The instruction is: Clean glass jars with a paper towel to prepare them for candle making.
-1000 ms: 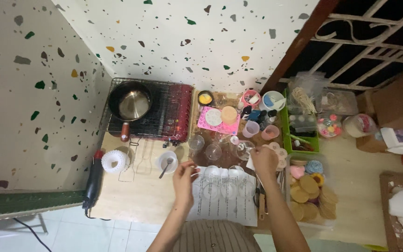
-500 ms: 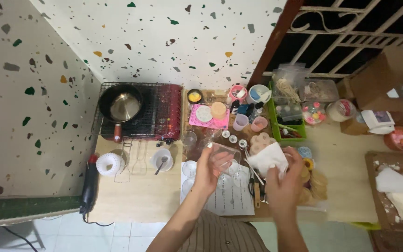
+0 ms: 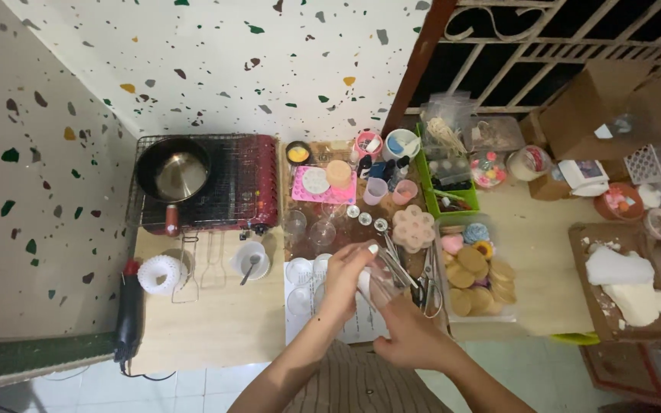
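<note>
Two hands | left (image 3: 343,277), right (image 3: 409,336) | both gripping clear glass (image 3: 380,284) (held between them)

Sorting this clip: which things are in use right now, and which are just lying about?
In use: left hand and right hand, both on a small clear glass cup.

Lying about: black saucepan, pink flower-shaped mould, white tape roll, metal scissors.
</note>
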